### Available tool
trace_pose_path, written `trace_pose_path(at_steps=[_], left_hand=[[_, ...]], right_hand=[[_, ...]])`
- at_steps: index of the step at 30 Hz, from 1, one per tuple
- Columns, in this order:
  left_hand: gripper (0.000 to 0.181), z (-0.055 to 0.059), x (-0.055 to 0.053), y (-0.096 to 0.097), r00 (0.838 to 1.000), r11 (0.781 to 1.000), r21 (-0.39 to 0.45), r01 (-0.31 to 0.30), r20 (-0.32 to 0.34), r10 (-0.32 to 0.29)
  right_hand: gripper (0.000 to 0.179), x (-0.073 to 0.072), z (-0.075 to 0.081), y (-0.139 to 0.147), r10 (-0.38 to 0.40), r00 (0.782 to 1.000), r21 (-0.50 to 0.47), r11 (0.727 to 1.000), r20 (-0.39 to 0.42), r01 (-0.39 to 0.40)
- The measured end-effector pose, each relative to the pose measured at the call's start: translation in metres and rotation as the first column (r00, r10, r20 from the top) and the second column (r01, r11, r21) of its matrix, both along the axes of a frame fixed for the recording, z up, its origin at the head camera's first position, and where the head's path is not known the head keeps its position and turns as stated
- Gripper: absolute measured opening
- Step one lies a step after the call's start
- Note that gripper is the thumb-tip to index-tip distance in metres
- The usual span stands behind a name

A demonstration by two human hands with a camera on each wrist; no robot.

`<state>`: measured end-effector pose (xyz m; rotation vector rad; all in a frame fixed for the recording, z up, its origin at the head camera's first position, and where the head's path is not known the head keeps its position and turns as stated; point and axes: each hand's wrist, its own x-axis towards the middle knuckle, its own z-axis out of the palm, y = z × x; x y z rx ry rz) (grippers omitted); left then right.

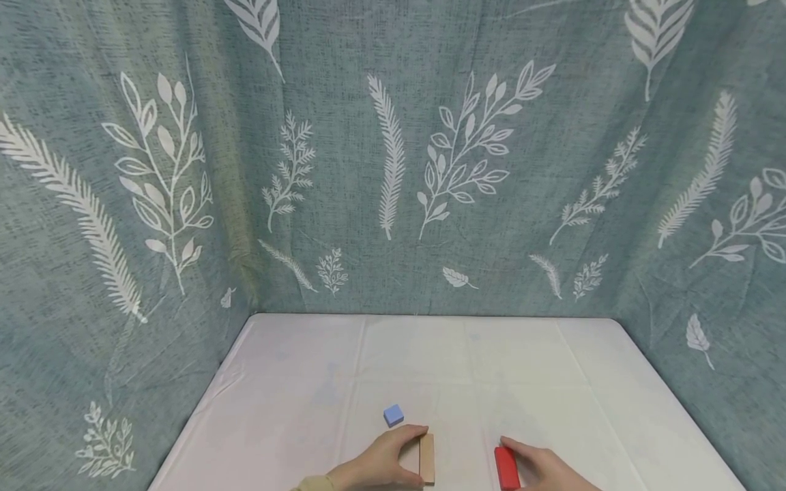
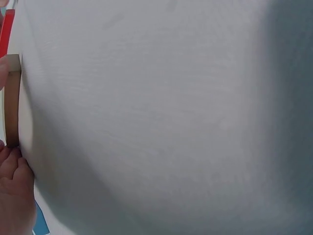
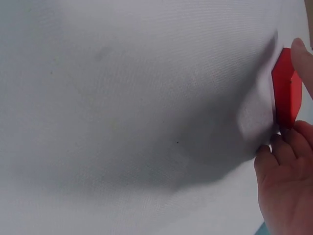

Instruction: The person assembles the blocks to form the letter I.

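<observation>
A plain wooden block (image 1: 427, 459), long and narrow, lies between the thumb and fingers of my left hand (image 1: 377, 460), which grips it by its two ends. In the left wrist view, the fingertips meet one end of the wooden block (image 2: 12, 105) and the thumb the other. To the right, a red block (image 1: 507, 468) is pinched end to end by my right hand (image 1: 543, 468). The right wrist view shows the red block (image 3: 286, 88) on the cloth between thumb and fingertips. A small blue cube (image 1: 394, 415) rests just beyond the left hand.
A white cloth covers the table (image 1: 491, 382). Blue-green curtains (image 1: 356, 170) with white leaf prints stand behind the table's back edge and along both sides. A gap of bare cloth separates the wooden and red blocks.
</observation>
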<state>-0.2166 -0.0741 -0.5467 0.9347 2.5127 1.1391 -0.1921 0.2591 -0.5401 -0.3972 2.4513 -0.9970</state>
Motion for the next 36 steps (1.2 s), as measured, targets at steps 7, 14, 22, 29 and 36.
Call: trace_pose_path(at_steps=[7,14,22,29,36], left_hand=[[0.076,-0.003,-0.001,-0.001,1.000,1.000,-0.016,0.003,-0.027,-0.004],[0.077,-0.002,0.000,-0.001,1.000,1.000,0.004,0.000,-0.008,0.000],[0.077,-0.002,0.001,0.000,0.999,1.000,0.017,0.000,-0.050,0.001],[0.074,-0.005,0.001,0.001,0.997,1.000,0.015,-0.014,-0.081,0.015],[0.074,-0.006,-0.001,0.001,0.995,1.000,0.015,-0.018,-0.103,0.019]], right_hand=[[0.081,0.000,-0.007,0.007,0.047,0.995,0.024,0.999,-0.093,-0.045],[0.076,0.000,-0.009,0.007,0.038,0.996,0.014,0.999,-0.084,-0.037],[0.071,0.000,-0.010,0.011,0.062,0.989,0.000,0.998,-0.131,-0.063],[0.068,0.000,-0.013,0.015,0.071,0.974,0.002,0.997,-0.216,-0.073],[0.067,0.000,-0.011,0.014,0.051,0.984,-0.037,0.998,-0.173,-0.058]])
